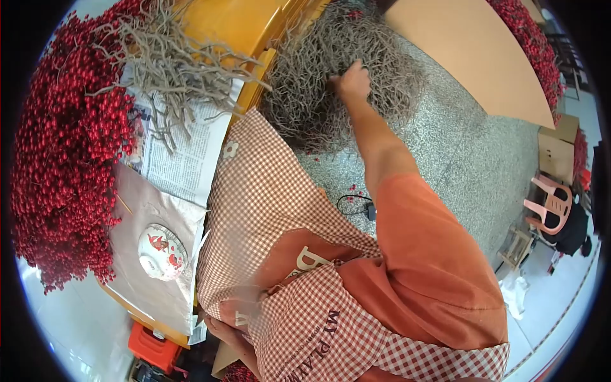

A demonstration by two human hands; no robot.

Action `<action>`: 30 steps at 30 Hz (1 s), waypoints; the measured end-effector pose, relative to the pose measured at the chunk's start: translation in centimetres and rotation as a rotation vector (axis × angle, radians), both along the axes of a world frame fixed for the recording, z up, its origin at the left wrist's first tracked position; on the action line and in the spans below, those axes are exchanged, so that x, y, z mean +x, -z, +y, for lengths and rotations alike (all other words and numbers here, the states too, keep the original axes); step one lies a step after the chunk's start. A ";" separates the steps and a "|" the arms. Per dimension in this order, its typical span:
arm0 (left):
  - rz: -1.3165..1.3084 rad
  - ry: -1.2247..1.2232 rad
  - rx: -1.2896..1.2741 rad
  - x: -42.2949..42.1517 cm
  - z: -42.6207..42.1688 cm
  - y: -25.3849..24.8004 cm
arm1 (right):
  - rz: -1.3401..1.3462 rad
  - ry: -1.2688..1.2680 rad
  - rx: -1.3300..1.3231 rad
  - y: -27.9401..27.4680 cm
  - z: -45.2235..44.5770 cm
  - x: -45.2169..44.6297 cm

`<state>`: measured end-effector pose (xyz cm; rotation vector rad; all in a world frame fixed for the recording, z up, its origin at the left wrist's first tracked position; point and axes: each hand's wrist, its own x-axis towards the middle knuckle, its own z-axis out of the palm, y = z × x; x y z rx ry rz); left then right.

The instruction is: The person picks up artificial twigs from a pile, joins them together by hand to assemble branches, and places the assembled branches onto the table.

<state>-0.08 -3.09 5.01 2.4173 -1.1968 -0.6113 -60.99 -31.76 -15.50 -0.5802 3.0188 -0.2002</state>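
Note:
My right hand point(355, 84) reaches down into a large heap of bare grey-brown twigs point(312, 57) beside the table. Its fingers are curled in among the branches, closed on the twigs; the fingertips are partly hidden. At the lower left, my left hand point(224, 332) is near the table's front corner, beside the checked apron point(254, 172). The apron and a blurred patch hide most of its fingers, so its grip does not show. A bunch of similar twigs point(175, 70) lies on newspaper point(181, 159) on the table.
A big mass of red berry stems point(70, 153) covers the table's far left. A white patterned bowl point(162, 251) rests upside down on its paper covering. Cardboard point(471, 51) stands at the upper right. A pink plastic chair point(550, 204) and a black adapter with cable point(371, 211) are on the floor.

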 end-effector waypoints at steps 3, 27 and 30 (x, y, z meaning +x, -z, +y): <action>-0.009 0.096 0.045 2.1 0.4 0.9 | -0.342 -0.073 -0.106 0.5 2.9 -5.7; -0.263 0.168 -0.502 -6.6 -5.8 -7.2 | -1.539 -0.658 -1.885 -28.7 23.8 -9.3; 0.579 -0.037 -0.249 -15.4 -9.1 -11.7 | -1.672 -0.894 -1.843 -31.2 22.6 -7.3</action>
